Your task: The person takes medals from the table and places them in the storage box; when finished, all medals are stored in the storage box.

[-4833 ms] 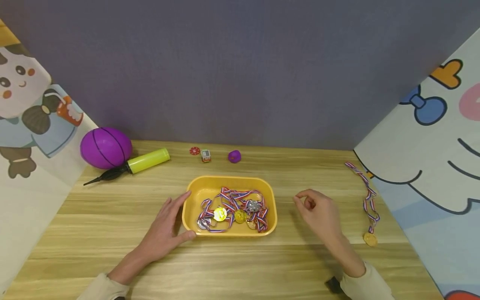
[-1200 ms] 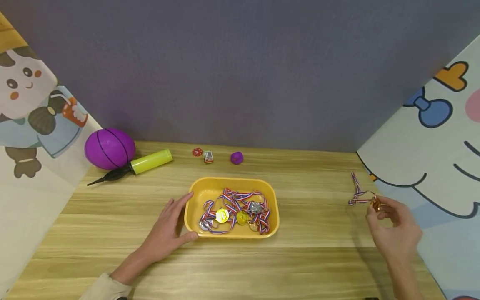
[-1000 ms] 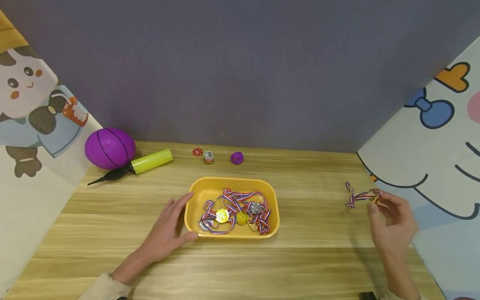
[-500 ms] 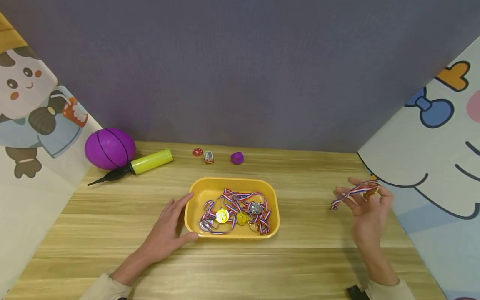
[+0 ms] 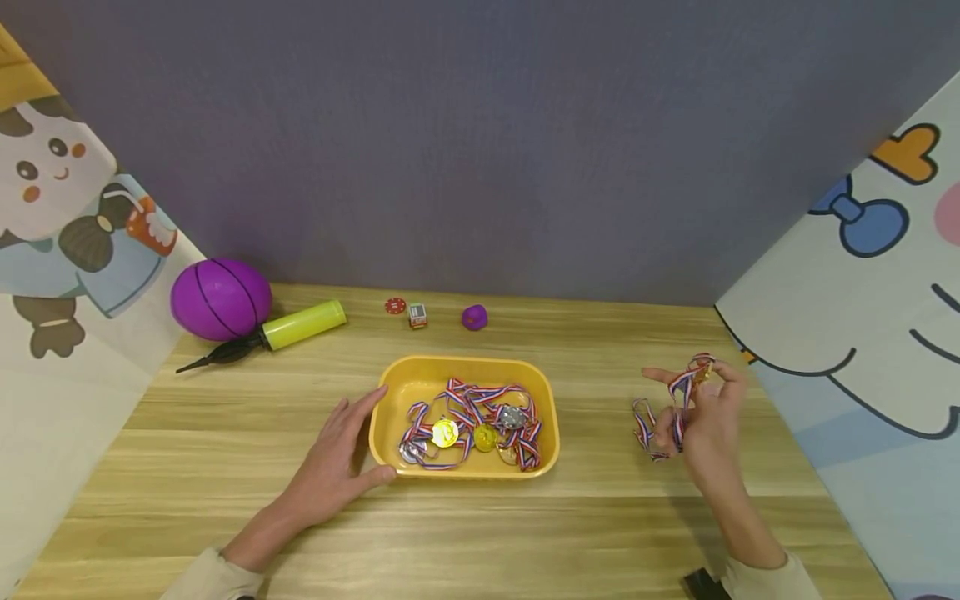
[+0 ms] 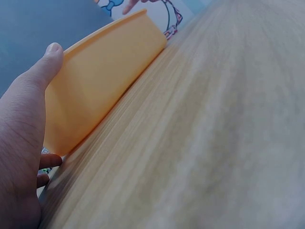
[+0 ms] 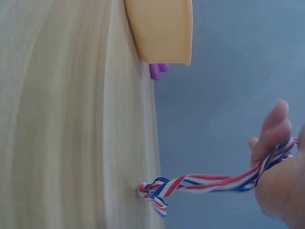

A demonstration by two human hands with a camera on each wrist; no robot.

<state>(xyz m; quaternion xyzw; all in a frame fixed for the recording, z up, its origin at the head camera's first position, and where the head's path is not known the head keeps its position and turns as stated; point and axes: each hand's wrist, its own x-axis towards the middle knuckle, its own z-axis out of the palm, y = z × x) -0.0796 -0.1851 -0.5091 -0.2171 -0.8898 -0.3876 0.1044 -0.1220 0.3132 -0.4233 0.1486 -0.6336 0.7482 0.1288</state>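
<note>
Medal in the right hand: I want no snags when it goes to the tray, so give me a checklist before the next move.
1. Right hand grips the medal: ok, disc pinched at the fingertips.
2. Ribbon clear of the table: not ok, in the right wrist view its bunched end touches the wood.
3. Tray steadied: ok, left hand rests against its left wall.
4. Room in the tray: ok, its far left part is bare.
5. Path from hand to tray free: ok, only bare wood between.
6. Ribbon untangled: cannot tell.
</note>
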